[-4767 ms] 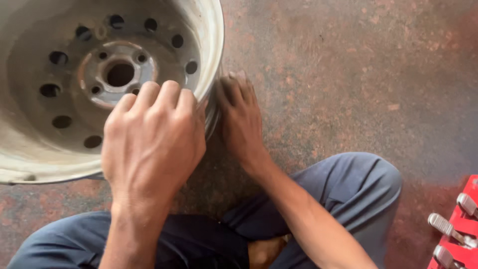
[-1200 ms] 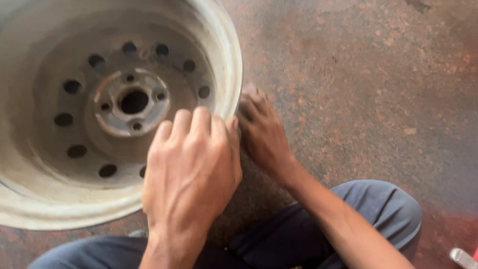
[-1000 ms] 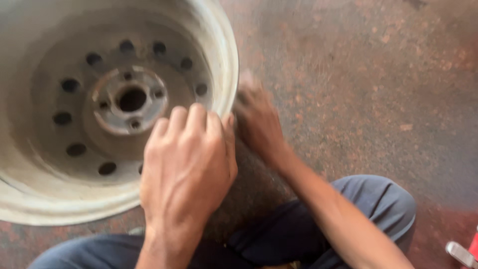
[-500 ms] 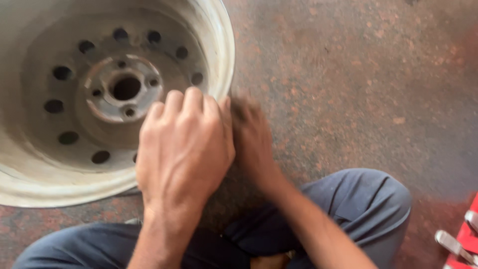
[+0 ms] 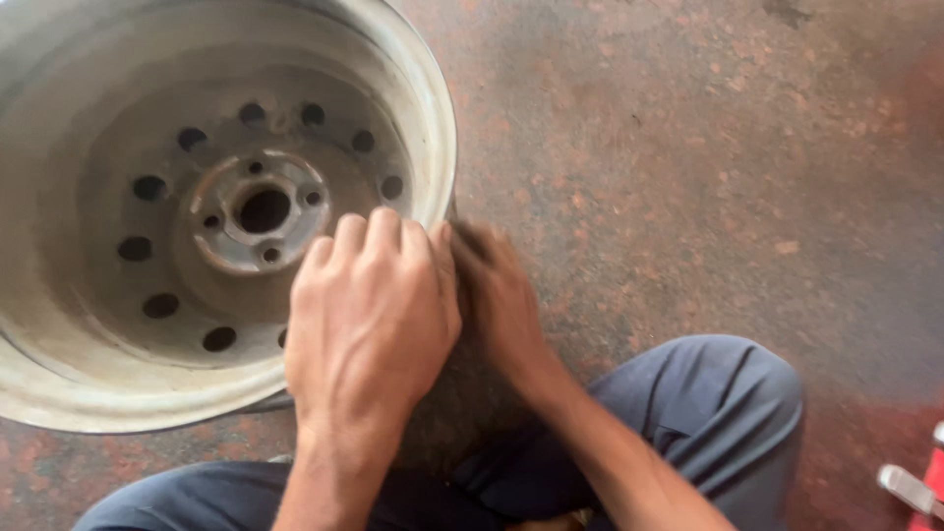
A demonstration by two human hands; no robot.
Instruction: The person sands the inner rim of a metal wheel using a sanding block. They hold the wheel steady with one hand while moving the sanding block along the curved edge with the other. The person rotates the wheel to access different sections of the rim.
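Gripping the near edge of a bare steel wheel rim [image 5: 226,211] with the left hand [image 5: 369,315], fingers curled and closed over the lip. Working just beside it with the right hand [image 5: 501,295], blurred with motion and pressed low against the outer side of that edge — whether holding anything there, cannot tell. Shifted a little since half a second back: rim slid slightly rightward in view, both hands kept at the same spot, so likely rubbing or working that one patch. Resting on mottled concrete floor [image 5: 688,157], rim open face up; blue-trousered knee [image 5: 728,393] at right — red tool tray [image 5: 929,482] at the corner.
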